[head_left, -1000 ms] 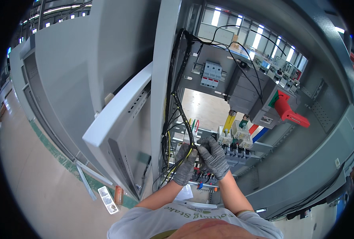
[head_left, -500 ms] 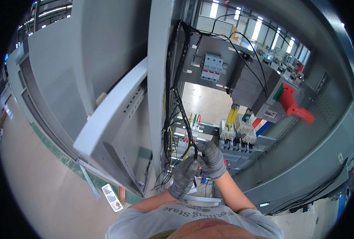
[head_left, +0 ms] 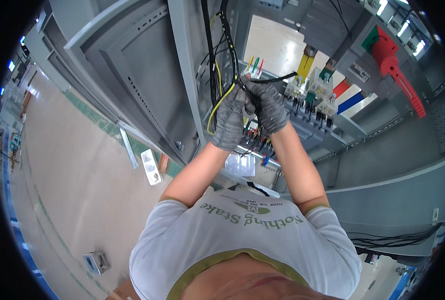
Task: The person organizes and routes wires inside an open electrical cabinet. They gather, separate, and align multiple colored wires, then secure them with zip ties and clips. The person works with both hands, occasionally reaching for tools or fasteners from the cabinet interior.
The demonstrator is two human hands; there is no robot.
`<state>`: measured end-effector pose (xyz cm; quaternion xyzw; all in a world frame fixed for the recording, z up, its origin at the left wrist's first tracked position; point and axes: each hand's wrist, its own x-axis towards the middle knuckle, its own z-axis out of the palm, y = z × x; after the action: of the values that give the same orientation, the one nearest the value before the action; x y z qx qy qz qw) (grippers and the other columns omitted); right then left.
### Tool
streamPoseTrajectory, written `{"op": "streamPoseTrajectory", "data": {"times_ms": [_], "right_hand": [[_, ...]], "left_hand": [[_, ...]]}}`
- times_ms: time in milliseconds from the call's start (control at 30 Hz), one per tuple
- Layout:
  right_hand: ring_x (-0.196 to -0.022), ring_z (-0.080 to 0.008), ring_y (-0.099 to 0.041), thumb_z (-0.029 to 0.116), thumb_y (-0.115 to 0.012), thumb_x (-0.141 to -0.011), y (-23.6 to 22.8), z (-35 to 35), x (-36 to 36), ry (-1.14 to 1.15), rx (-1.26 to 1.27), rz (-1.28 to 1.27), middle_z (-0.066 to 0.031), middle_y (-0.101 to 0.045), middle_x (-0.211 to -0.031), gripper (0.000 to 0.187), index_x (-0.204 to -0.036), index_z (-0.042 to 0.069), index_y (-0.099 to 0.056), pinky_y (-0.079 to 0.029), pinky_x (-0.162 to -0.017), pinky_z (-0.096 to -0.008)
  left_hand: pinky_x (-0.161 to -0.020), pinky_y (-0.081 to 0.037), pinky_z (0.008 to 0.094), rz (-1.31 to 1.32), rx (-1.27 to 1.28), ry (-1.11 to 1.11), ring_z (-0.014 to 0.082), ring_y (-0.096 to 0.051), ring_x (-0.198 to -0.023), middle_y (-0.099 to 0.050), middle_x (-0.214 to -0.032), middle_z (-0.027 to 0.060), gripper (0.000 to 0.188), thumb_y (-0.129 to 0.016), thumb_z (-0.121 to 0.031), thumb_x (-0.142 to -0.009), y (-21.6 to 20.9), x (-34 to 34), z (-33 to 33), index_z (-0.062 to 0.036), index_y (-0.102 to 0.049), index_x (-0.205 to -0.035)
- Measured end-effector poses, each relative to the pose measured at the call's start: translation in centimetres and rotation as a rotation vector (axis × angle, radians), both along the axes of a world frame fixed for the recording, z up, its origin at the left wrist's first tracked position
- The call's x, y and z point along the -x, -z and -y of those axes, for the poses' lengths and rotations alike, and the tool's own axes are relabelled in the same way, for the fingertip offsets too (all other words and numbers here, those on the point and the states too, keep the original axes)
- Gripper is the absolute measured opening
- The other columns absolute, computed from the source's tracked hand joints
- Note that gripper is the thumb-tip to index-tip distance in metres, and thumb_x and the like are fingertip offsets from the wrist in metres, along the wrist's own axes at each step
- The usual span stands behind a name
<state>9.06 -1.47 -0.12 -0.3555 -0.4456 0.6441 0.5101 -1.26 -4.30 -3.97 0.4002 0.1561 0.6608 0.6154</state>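
Observation:
A black-wrapped wire bundle (head_left: 231, 45) with small yellow marks runs down the cabinet's left side to my hands. My left hand (head_left: 229, 120), in a grey knit glove, is closed on the bundle near its fork. Beside it, my right hand (head_left: 269, 106), in the same kind of glove, has its fingers bent and closed on the bundle too. From between the fingertips a black wrapped branch (head_left: 277, 79) sticks out to the right. A yellow wire (head_left: 221, 102) curves past my left hand. My palms hide most of the lower bundle.
An open grey door (head_left: 147, 75) stands to the left. Right of my hands are clear-covered terminals (head_left: 317, 90) and a breaker with a red rotary handle (head_left: 392, 65). Small terminals (head_left: 257, 142) with wires sit below. A white parts tray (head_left: 151, 167) lies on the floor.
My view has tilted down, so my forearms and shirt show more. The black branch, which hung down by my hands, now points out to the right. Both hands remain on the bundle.

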Motion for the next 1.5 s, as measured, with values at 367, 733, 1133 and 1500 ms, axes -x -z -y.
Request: {"op": "streamPoseTrajectory", "data": {"times_ms": [367,733,1133,1500], "right_hand": [[-0.059,-0.0093,-0.057,0.012,-0.058,-0.089,1.3,3.3,-2.7,0.085,-0.270,0.242,-0.0053,-0.060,-0.072,0.011,-0.093,0.002,-0.056,-0.047,-0.050,-0.0222],[-0.080,-0.0335,-0.060,0.008,-0.063,-0.077,1.7,3.6,-1.8,0.564,-1.140,0.948,-0.0136,-0.059,-0.090,0.020,-0.097,0.007,-0.062,-0.050,-0.069,-0.0393],[-0.044,-0.0096,-0.045,0.022,-0.052,-0.091,1.2,3.8,-2.1,0.090,-0.037,-0.001,-0.0032,-0.058,-0.064,0.021,-0.081,0.006,-0.059,-0.032,-0.040,-0.0213],[-0.052,-0.0098,-0.055,0.016,-0.061,-0.087,2.3,6.3,-3.5,0.344,-0.235,0.334,-0.0044,-0.061,-0.070,0.015,-0.089,0.002,-0.058,-0.044,-0.048,-0.0239]], "left_hand": [[-0.067,-0.045,0.0205,-0.323,0.039,-0.323,0.0068,-0.052,-0.076,-0.059,-0.088,0.0003,0.019,-0.054,-0.016,-0.094,1.6,0.2,-0.9,-0.0020,-0.060,-0.104],[-0.060,-0.048,0.0385,-1.100,-0.145,-0.533,0.0330,-0.061,-0.066,-0.063,-0.076,0.0177,0.020,-0.057,-0.023,-0.089,-2.8,1.5,4.3,-0.0041,-0.064,-0.093],[-0.063,-0.043,0.0229,-0.105,-0.034,0.091,0.0095,-0.049,-0.068,-0.049,-0.077,-0.0029,0.042,-0.052,-0.032,-0.095,-0.1,-1.3,2.3,-0.0029,-0.048,-0.125],[-0.065,-0.043,0.0234,-0.446,-0.026,-0.178,0.0085,-0.051,-0.071,-0.059,-0.079,0.0029,0.017,-0.055,-0.017,-0.092,0.0,-1.4,0.5,-0.0014,-0.062,-0.096]]}}
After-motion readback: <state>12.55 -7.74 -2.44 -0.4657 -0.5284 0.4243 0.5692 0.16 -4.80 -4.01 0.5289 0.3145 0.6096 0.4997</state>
